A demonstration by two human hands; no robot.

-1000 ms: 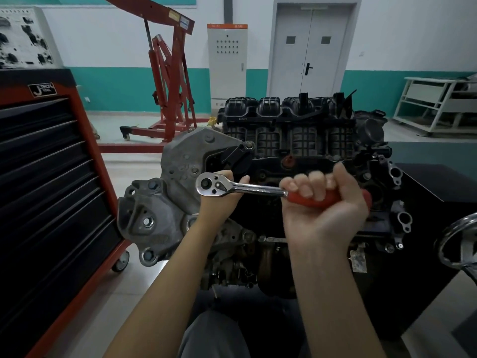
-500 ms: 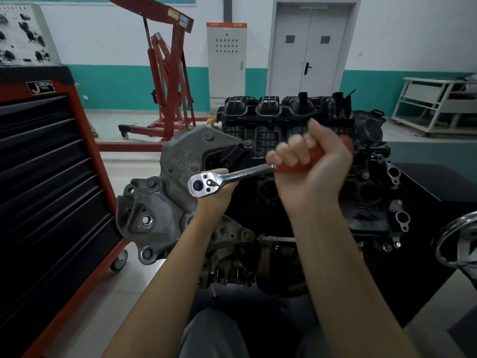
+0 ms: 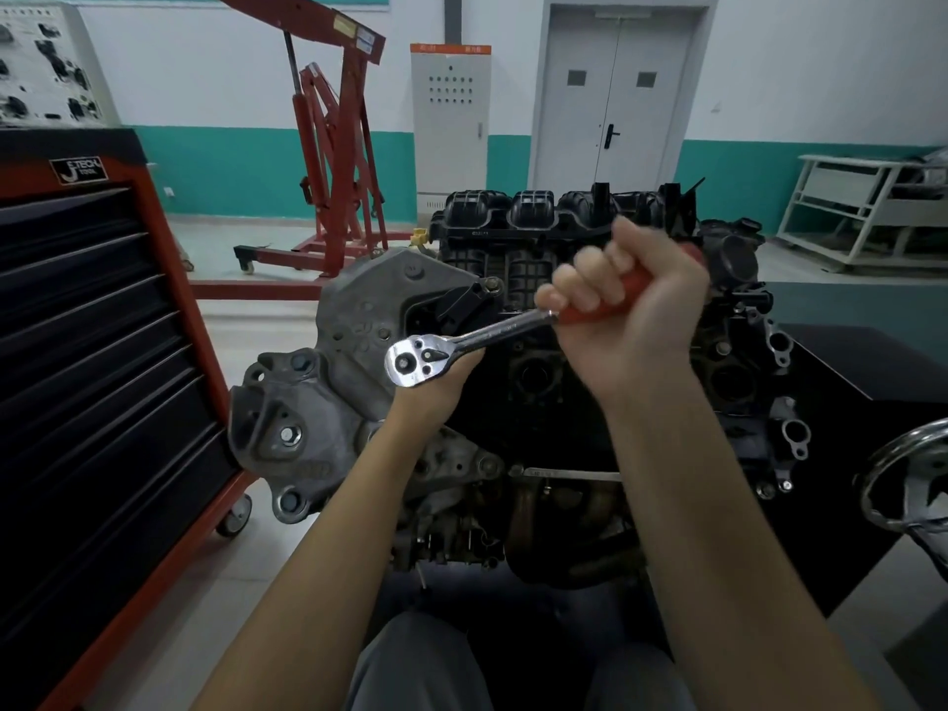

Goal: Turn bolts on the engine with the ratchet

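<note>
**wrenchfan:** So a second before this shot your ratchet (image 3: 464,346) handle sat about level across the front of the engine (image 3: 590,351), and here it had swung up. Your right hand (image 3: 628,305) was wrapped tight round the red grip, up in front of the black intake manifold (image 3: 533,218) at the top of the engine. Looked like one full stroke of the ratchet to me.

**blockhead:** Agreed. The chrome head barely shifted though. It stayed at the engine's left end, just in front of the grey timing cover (image 3: 359,320), with your left hand (image 3: 436,392) cupped behind it, fingers curled round whatever sat under the head. Couldn't see the socket or bolt, your hand hid it.

**wrenchfan:** So the fastener was probably turning, or you were resetting for another pull. No telling which way from this.

**blockhead:** The red tool cabinet (image 3: 102,377) sat left of the engine, drawers all closed.
</note>
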